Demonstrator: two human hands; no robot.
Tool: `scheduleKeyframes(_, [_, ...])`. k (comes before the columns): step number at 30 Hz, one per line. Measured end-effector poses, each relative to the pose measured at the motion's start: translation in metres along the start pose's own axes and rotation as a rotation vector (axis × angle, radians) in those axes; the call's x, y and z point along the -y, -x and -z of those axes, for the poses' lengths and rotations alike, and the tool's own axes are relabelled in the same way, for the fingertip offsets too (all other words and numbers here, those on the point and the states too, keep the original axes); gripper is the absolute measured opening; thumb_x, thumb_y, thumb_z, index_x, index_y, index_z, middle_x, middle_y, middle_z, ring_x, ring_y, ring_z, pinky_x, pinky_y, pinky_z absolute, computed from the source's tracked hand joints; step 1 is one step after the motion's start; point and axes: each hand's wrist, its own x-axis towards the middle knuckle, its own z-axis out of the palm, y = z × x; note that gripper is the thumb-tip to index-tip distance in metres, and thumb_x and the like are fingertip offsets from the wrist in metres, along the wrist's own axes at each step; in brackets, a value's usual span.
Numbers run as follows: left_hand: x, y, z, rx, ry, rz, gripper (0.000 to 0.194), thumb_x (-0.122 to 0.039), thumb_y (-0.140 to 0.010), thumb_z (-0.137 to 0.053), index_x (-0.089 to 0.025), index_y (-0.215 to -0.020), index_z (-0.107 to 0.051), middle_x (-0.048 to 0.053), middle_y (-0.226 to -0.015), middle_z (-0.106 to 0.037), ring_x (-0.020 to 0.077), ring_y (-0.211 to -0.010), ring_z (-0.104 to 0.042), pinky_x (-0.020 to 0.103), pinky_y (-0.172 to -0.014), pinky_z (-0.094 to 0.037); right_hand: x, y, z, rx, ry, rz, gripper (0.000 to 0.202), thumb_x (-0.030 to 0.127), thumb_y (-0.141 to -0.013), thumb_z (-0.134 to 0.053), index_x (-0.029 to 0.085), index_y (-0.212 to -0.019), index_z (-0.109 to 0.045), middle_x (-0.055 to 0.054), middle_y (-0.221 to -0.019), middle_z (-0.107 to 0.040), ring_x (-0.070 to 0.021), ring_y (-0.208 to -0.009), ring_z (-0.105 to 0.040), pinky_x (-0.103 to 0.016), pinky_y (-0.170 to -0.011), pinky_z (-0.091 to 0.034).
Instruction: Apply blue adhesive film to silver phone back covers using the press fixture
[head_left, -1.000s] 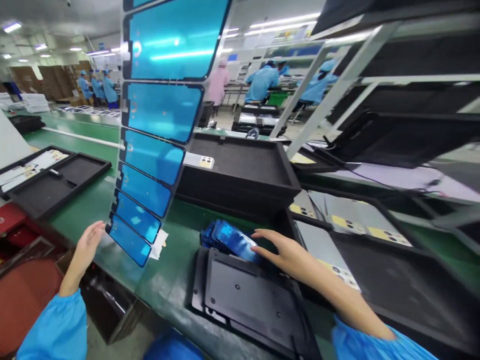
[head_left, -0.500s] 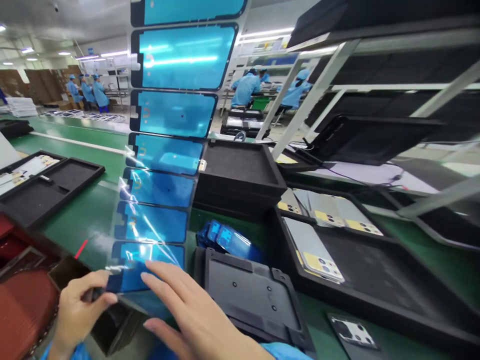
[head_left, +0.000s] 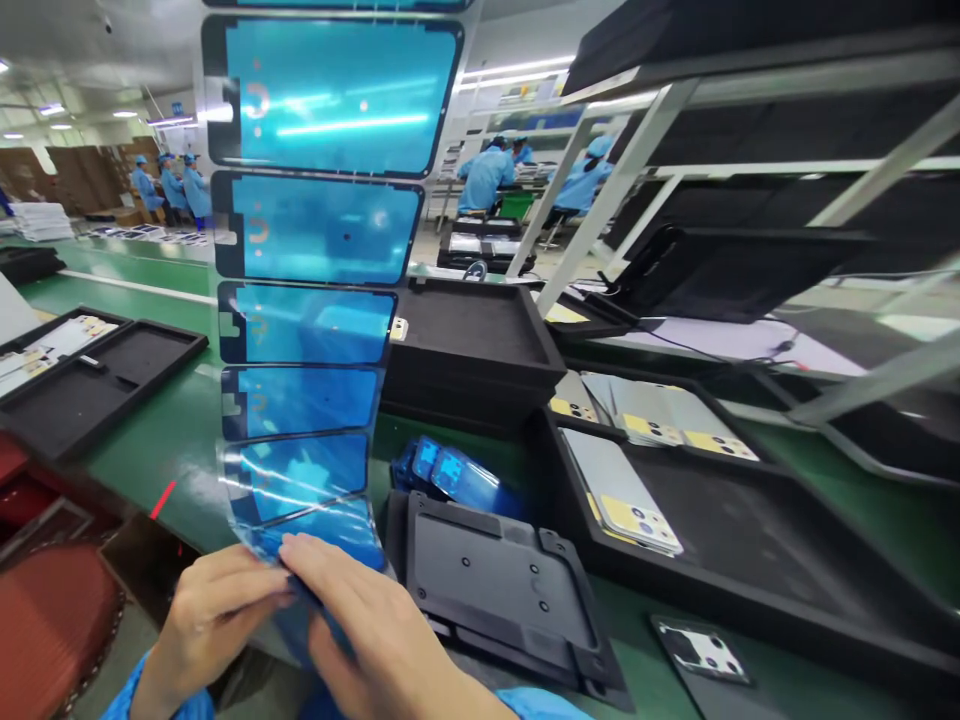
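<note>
Blue film strip [head_left: 319, 235] hangs left of centre, over near edge of counter [head_left: 142, 455]. Left hand [head_left: 217, 615] and right hand [head_left: 386, 625], fingers closed, hold its bent lower end. Uneven pull may crease it; sideways swing may knock it against black fixture [head_left: 502, 575] at right.

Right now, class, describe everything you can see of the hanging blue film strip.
The blue film strip looks like glossy, clear-edged plastic carrying a column of blue panels, each with a dark border; several show small orange marks toward the picture's left. It runs down from beyond the top edge, reflecting bright lights, in front of the green table. Its lower end bends where the left hand and right hand hold it.
</note>
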Motion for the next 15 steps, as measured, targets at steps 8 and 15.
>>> scheduleKeyframes(8, [0.009, 0.024, 0.015, 0.015, -0.145, 0.402, 0.041, -0.029, -0.092, -0.067, -0.03, -0.134, -0.066, 0.0, -0.083, -0.079, 0.016, -0.074, -0.075, 0.026, -0.079, -0.062, -0.009, -0.003, 0.017, -0.361, 0.014, -0.135, 0.053, 0.001, -0.09, -0.055, 0.035, -0.129, -0.065, 0.0, -0.1, -0.081, -0.0194, -0.085, -0.08, -0.028, -0.079, -0.066])
scheduleKeyframes(15, [0.051, 0.043, 0.054, -0.262, -0.209, 0.836, 0.078, -0.051, -0.077, -0.078, -0.042, -0.147, -0.045, -0.007, -0.09, -0.078, 0.0268, -0.09, -0.074, 0.051, -0.099, -0.058, -0.02, 0.014, 0.069, -0.902, 0.115, -0.626, 0.024, 0.022, -0.083, -0.076, 0.027, -0.105, -0.069, -0.004, -0.103, -0.076, -0.0186, -0.072, -0.074, -0.03, -0.058, -0.062])
